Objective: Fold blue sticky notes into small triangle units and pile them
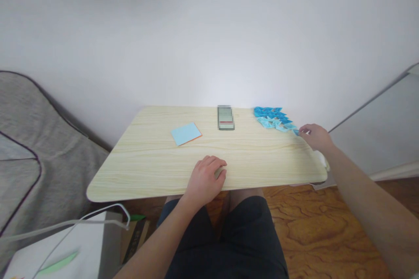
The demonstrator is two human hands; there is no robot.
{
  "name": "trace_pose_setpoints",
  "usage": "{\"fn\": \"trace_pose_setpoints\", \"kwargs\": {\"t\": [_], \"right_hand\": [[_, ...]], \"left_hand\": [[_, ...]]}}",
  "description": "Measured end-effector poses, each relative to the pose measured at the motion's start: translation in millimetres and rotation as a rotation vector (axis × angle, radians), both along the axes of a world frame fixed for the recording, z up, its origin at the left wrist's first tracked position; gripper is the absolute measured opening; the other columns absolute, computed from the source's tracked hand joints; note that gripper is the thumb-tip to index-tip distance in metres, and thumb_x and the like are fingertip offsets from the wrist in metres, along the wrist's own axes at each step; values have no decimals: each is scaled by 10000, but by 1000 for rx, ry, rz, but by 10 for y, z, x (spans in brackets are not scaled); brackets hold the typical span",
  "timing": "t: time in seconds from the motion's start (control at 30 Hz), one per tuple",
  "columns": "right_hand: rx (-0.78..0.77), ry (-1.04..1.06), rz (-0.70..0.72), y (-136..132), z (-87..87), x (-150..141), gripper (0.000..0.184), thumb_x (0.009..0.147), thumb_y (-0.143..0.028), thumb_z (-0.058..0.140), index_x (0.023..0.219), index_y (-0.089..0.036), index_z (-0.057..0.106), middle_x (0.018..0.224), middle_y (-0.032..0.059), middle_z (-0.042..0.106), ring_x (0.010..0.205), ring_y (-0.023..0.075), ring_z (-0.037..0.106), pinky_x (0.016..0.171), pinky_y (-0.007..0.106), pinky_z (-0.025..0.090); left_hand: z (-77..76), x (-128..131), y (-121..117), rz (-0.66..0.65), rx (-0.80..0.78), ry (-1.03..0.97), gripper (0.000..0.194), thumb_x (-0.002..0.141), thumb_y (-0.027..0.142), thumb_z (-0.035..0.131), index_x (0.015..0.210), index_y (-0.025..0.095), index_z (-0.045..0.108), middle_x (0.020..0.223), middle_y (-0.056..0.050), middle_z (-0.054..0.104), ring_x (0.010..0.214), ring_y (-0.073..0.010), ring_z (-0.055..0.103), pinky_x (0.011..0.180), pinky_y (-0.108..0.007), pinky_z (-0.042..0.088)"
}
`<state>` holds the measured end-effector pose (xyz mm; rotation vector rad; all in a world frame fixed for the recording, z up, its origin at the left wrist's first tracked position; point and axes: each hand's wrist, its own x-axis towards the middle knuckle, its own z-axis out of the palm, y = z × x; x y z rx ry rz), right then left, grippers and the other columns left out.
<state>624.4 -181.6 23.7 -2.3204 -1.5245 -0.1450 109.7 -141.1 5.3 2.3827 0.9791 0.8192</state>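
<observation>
My right hand [314, 136] is at the right end of the table, its thumb and fingers pinched on a small blue folded paper piece [296, 132]. That piece lies at the end of a row of light blue folded paper pieces [270, 123]. Behind this row are rows of darker blue folded pieces [268, 112]. Near the front edge, my left hand [206, 178] rests on the tabletop, thumb and fingers apart with nothing between them. Beyond it to the left lies a stack of square paper [186, 134], light blue on top with an orange edge showing.
A phone-like device [225, 117], blurred out, lies at the back middle of the wood-grain table [137, 161]. A white wall [196, 43] stands behind. Grey fabric [65, 174] is at the left, with a white box [75, 248] and a cable below it.
</observation>
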Motion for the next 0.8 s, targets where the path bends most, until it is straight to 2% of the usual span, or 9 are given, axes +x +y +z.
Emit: {"fn": "trace_pose_setpoints", "kwargs": {"t": [0.13,0.3,0.43,0.53,0.67,0.73,0.8], "right_hand": [[-34,-37,32,94,-12,23,223,819,-365,657,912,-212,790,914,100,701,824,237,633,754,363,450],[-14,-56,37,181,-43,-35,223,828,-316,638,923,-200,804,913,102,685,827,232,623,778,366,455],[48,-46,27,166,-31,-101,233,790,-273,648,951,-184,792,916,100,689,791,222,622,769,368,466],[151,-45,-3,108,6,-225,222,793,-262,615,936,-169,757,927,107,688,776,221,620,772,376,474],[319,-43,-14,57,-30,-666,194,839,-267,552,923,-179,702,908,98,673,818,236,614,821,399,480],[373,-20,34,67,-118,-1030,166,854,-257,541,913,-188,680,906,87,675,846,234,615,862,398,484],[398,12,103,103,-233,-1465,149,878,-259,538,910,-198,670,897,76,678,865,235,618,873,394,489]], "left_hand": [[4,-1,2,-7,-3,1,146,901,158,615,999,251,672,1038,-27,697,1038,-240,606,914,-412,491],[12,0,17,-16,4,-1,145,899,153,617,992,246,677,1025,-33,699,1029,-242,606,913,-415,497],[-8,9,17,-10,2,-20,147,893,153,623,987,247,686,1026,-38,703,1029,-246,613,926,-424,503],[-25,8,21,-13,-26,-68,146,888,150,628,978,248,687,1018,-34,706,1024,-236,624,937,-414,516],[14,-104,180,0,-11,-113,142,896,160,623,981,254,688,1033,-21,716,1050,-207,639,969,-369,527],[63,-241,365,101,102,-73,113,905,198,626,964,261,698,1044,-17,726,1084,-220,632,1021,-386,506],[110,-415,598,223,146,-51,159,907,216,622,1042,248,700,1151,-52,718,1176,-275,594,1104,-472,440]]}}
